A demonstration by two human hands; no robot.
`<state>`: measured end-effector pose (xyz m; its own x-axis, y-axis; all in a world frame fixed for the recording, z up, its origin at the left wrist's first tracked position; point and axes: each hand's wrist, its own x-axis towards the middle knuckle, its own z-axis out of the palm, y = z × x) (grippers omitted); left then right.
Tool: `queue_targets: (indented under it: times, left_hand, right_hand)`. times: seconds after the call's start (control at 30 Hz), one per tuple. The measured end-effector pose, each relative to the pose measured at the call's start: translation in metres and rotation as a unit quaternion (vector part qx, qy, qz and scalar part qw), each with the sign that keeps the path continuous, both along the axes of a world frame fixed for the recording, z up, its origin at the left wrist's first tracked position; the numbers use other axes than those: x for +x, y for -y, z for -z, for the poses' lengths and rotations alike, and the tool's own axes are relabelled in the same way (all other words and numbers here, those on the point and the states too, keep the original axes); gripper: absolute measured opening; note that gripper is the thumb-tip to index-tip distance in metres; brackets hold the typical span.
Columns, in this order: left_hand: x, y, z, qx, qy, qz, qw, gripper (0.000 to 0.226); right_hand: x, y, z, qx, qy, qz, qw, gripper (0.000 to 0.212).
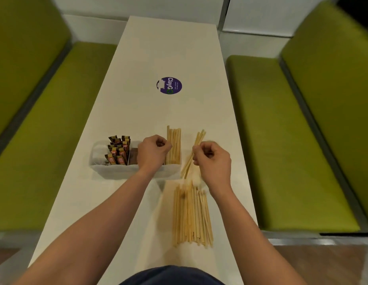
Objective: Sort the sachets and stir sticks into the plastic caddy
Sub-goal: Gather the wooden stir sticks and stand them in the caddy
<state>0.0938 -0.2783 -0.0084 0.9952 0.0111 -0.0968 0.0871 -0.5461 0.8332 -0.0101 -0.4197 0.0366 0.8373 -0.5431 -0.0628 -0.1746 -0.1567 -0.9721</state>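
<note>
Several sachets [118, 151] stood packed in the left compartments of the plastic caddy [117, 171]. Your left hand [152, 153] hovered over its middle with fingers curled; whether it pinched anything could not be told. Just right of that hand, the caddy's end compartment held a bundle of stir sticks [174, 145] standing on end. Further right, outside the caddy, your right hand [214, 161] pinched a few held sticks [196, 145], their long axis tilted, tops leaning right and away, lower ends toward the caddy's right corner. So the stick compartment lay just left of your loaded right hand, the nearer one; the held sticks probably needed swinging upright to match. Nearer you, the loose pile [191, 214] lay flat, pointing lengthwise toward you. Everything sat on a long white table [168, 48] with a round purple sticker [169, 85], with a green left bench [45, 140] and a right bench [282, 140] beside it.
</note>
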Motion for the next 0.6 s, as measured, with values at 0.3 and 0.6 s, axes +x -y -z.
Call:
queue_targets:
  times: [0.3, 0.6]
  left_hand:
    - [0.001, -0.001, 0.006, 0.06, 0.008, 0.021, 0.998, 0.01]
    - [-0.004, -0.007, 0.002, 0.071, 0.008, 0.025, 0.997, 0.012]
  right_hand:
    - [0.082, -0.004, 0.015, -0.069, -0.025, -0.002, 0.997, 0.012]
    - [0.089, -0.011, 0.033, -0.207, -0.169, -0.088, 0.96, 0.021]
